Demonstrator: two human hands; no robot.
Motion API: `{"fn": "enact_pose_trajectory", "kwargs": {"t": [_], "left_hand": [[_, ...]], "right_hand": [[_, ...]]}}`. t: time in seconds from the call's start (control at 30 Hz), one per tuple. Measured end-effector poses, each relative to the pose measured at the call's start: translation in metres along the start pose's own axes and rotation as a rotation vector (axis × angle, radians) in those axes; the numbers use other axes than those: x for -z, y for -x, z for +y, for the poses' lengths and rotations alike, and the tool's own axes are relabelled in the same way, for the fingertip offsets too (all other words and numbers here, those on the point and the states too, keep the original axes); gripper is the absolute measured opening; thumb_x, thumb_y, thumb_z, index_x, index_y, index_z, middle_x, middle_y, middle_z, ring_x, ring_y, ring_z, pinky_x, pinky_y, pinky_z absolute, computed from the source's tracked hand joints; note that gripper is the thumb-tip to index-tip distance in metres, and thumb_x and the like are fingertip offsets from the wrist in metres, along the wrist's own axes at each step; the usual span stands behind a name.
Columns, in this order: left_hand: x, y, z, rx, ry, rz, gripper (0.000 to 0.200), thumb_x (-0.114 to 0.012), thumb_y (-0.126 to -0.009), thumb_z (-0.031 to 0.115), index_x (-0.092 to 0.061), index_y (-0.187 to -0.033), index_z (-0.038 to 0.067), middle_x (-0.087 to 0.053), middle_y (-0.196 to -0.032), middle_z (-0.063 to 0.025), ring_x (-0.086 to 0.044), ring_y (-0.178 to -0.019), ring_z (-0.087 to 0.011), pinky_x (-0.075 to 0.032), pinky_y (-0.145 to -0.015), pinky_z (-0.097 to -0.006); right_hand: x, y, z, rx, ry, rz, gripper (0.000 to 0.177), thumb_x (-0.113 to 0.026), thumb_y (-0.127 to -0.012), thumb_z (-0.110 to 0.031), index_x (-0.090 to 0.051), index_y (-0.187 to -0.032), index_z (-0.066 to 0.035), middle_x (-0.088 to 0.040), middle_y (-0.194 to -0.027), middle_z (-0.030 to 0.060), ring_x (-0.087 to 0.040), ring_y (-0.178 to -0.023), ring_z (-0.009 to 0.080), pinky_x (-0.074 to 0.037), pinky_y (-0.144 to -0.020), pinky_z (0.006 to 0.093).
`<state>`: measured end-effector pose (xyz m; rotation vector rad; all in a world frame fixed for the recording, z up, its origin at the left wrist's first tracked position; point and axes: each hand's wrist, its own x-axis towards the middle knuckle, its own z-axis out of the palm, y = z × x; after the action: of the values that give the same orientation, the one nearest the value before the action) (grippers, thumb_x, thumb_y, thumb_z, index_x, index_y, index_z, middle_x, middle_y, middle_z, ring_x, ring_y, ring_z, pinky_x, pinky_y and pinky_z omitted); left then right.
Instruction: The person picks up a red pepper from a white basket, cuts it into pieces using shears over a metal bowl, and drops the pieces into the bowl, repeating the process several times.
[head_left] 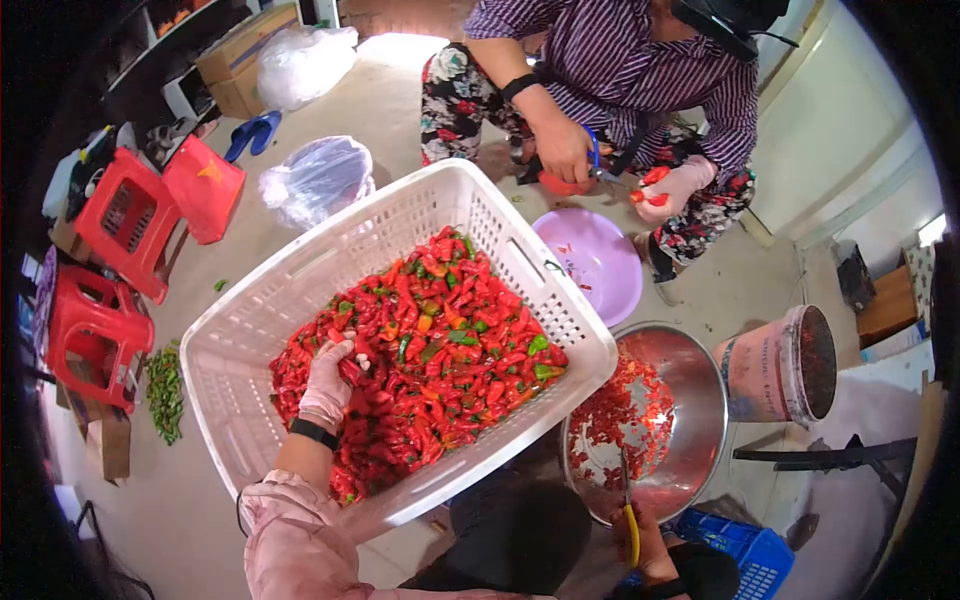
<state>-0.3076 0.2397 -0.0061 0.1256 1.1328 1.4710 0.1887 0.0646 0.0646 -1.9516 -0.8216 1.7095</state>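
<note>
My left hand point(328, 385), in a thin pale glove, reaches into a large white plastic crate point(240, 300) of red chili peppers point(440, 340). Its fingers are curled around a few peppers near the crate's left side. At the lower right, my right hand point(650, 545) grips scissors with yellow handles point(632, 535). Their blades point over a wide metal bowl point(700, 400), where cut red pepper pieces point(640, 440) lie. Part of my right hand is hidden behind the handle.
Opposite me sits a person point(620, 90) with blue-handled scissors point(597, 160) and red peppers in a gloved hand point(680, 185). A purple basin point(620, 265), a bucket point(765, 370), a blue crate point(745, 550) and red stools point(95, 330) stand around. Green stems point(163, 390) lie on the floor.
</note>
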Motion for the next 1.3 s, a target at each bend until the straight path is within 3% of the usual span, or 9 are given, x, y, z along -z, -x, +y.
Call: {"fn": "enact_pose_trajectory", "kwargs": {"t": [0.23, 0.5, 0.6, 0.73, 0.9, 1.0, 1.1, 1.2, 1.3], "left_hand": [[-0.013, 0.046, -0.001, 0.163, 0.371, -0.016, 0.016, -0.056, -0.081, 0.011, -0.053, -0.096, 0.004, -0.058, -0.089, -0.0072, -0.058, -0.073, -0.0212, -0.054, -0.057, -0.0316], [-0.003, 0.053, 0.019, 0.009, 0.206, 0.046, 0.013, -0.057, -0.080, 0.009, -0.054, -0.092, 0.008, -0.059, -0.088, -0.0050, -0.059, -0.077, -0.0172, -0.052, -0.064, -0.0336], [0.036, 0.036, 0.014, -0.068, -0.120, 0.052, 0.020, -0.058, -0.073, 0.000, -0.055, -0.092, 0.003, -0.061, -0.085, -0.0076, -0.060, -0.074, -0.0174, -0.050, -0.061, -0.0290], [0.038, 0.025, -0.014, -0.092, -0.455, 0.158, 0.025, -0.065, -0.062, -0.005, -0.058, -0.086, 0.001, -0.061, -0.074, -0.0097, -0.059, -0.066, -0.0172, -0.048, -0.058, -0.0266], [0.010, 0.013, -0.038, -0.112, -1.017, 0.251, 0.031, -0.071, -0.058, 0.008, -0.060, -0.085, -0.003, -0.062, -0.077, -0.0114, -0.060, -0.071, -0.0220, -0.047, -0.063, -0.0300], [-0.011, 0.009, -0.039, -0.162, -1.482, 0.318, 0.035, -0.069, -0.061, 0.023, -0.062, -0.086, -0.001, -0.061, -0.084, -0.0206, -0.059, -0.080, -0.0327, -0.047, -0.071, -0.0365], [-0.019, -0.006, -0.044, -0.032, -1.740, 0.378, 0.032, -0.066, -0.063, 0.022, -0.062, -0.087, 0.001, -0.062, -0.087, -0.0183, -0.059, -0.084, -0.0334, -0.047, -0.074, -0.0374], [-0.022, -0.005, -0.037, 0.084, -1.723, 0.386, 0.029, -0.061, -0.065, 0.021, -0.064, -0.088, 0.003, -0.060, -0.094, -0.0206, -0.057, -0.091, -0.0346, -0.045, -0.079, -0.0397], [0.010, -0.007, -0.038, 0.016, -1.593, 0.383, 0.022, -0.061, -0.063, 0.018, -0.064, -0.076, 0.001, -0.063, -0.083, -0.0171, -0.060, -0.083, -0.0322, -0.047, -0.072, -0.0382]], "right_hand": [[-0.001, 0.003, -0.001, 0.132, 0.039, -0.015, 0.023, -0.057, -0.082, -0.017, -0.046, -0.100, -0.009, -0.048, -0.063, -0.0035, -0.044, -0.043, 0.0065, -0.034, -0.034, 0.0207], [-0.011, 0.016, -0.012, 0.150, -0.033, 0.046, 0.017, -0.056, -0.083, -0.016, -0.047, -0.095, -0.009, -0.044, -0.055, -0.0029, -0.041, -0.037, 0.0074, -0.033, -0.030, 0.0210], [-0.012, 0.019, -0.013, 0.167, -0.005, 0.044, 0.017, -0.056, -0.083, -0.016, -0.048, -0.095, -0.008, -0.043, -0.056, -0.0036, -0.041, -0.039, 0.0064, -0.032, -0.031, 0.0202], [-0.007, 0.022, -0.013, 0.036, -0.058, 0.043, 0.027, -0.060, -0.080, -0.012, -0.050, -0.104, -0.003, -0.055, -0.081, 0.0005, -0.049, -0.067, 0.0085, -0.041, -0.056, 0.0225], [0.001, 0.014, -0.003, 0.042, -0.037, 0.043, 0.025, -0.059, -0.080, -0.009, -0.051, -0.102, -0.003, -0.055, -0.085, 0.0016, -0.048, -0.077, 0.0099, -0.041, -0.069, 0.0245], [0.012, -0.006, 0.031, 0.141, 0.131, 0.029, 0.014, -0.057, -0.082, -0.014, -0.049, -0.093, -0.012, -0.049, -0.063, -0.0045, -0.042, -0.041, 0.0057, -0.033, -0.034, 0.0198], [0.012, -0.012, 0.036, 0.217, 0.065, -0.016, 0.016, -0.057, -0.082, -0.016, -0.047, -0.094, -0.011, -0.048, -0.061, -0.0041, -0.042, -0.040, 0.0064, -0.033, -0.034, 0.0200], [0.007, 0.000, 0.019, 0.098, 0.018, -0.016, 0.024, -0.060, -0.079, -0.009, -0.051, -0.101, -0.003, -0.052, -0.082, 0.0008, -0.046, -0.074, 0.0105, -0.039, -0.067, 0.0245], [-0.003, 0.012, -0.006, -0.027, 0.041, 0.037, 0.025, -0.060, -0.079, -0.008, -0.051, -0.102, -0.003, -0.052, -0.082, 0.0012, -0.046, -0.074, 0.0113, -0.039, -0.068, 0.0253]]}}
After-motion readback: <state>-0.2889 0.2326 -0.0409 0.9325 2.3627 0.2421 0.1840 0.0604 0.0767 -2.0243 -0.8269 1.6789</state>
